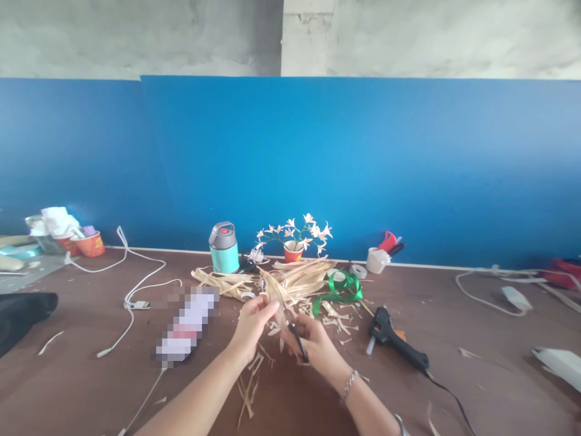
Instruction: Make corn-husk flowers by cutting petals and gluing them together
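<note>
My left hand pinches a pale dried husk strip between thumb and fingers. In my right hand are black-handled scissors, their blades pointing up and away along the strip. Whether the blades are cutting into it I cannot tell. Just beyond both hands lies a heap of dried husks, with a curl of green ribbon at its right. Small trimmed scraps are scattered around and below my hands. Behind the heap, white flowers on green stems stand in a red paper cup.
A black glue gun with its cord lies to the right. On the left are a blurred-out phone-like object and white cables. A turquoise flask, a tape roll and a white cup stand near the blue partition.
</note>
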Tool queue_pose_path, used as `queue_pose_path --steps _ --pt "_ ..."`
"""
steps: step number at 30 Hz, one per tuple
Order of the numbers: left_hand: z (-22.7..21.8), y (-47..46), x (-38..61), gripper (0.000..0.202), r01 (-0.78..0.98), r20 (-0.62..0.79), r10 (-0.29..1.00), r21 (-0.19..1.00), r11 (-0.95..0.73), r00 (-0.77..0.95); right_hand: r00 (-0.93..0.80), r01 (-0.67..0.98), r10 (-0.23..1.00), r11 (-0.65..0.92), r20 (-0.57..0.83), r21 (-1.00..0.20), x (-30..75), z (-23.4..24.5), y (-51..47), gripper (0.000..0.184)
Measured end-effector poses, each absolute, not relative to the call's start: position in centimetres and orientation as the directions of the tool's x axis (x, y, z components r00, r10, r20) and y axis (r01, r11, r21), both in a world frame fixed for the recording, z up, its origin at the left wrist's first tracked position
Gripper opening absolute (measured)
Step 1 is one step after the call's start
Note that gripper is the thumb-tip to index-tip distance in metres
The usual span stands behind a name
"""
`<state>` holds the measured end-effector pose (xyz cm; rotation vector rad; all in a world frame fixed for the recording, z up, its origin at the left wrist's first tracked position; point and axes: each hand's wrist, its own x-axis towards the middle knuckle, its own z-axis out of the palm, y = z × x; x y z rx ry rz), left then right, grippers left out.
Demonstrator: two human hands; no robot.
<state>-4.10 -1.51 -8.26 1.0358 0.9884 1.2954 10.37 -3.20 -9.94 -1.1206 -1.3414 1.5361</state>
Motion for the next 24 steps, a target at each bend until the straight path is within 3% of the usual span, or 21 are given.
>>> queue_pose_path --steps 6,24 --pt "-8.2 -1.21 -4.53 0.019 -0.186 0.012 0.999 0.983 -0.005 0.041 -0.304 -0.038 0.947 -0.126 -0.108 -0.991 10.39 -9.6 -3.31 0.044" --pt "-8.28 -1.04 -4.94 0.016 -0.201 0.009 0.997 0.98 0.007 0.075 -0.315 -0.031 0.941 -0.138 -0.121 -0.99 10.74 -9.88 -3.11 0.044"
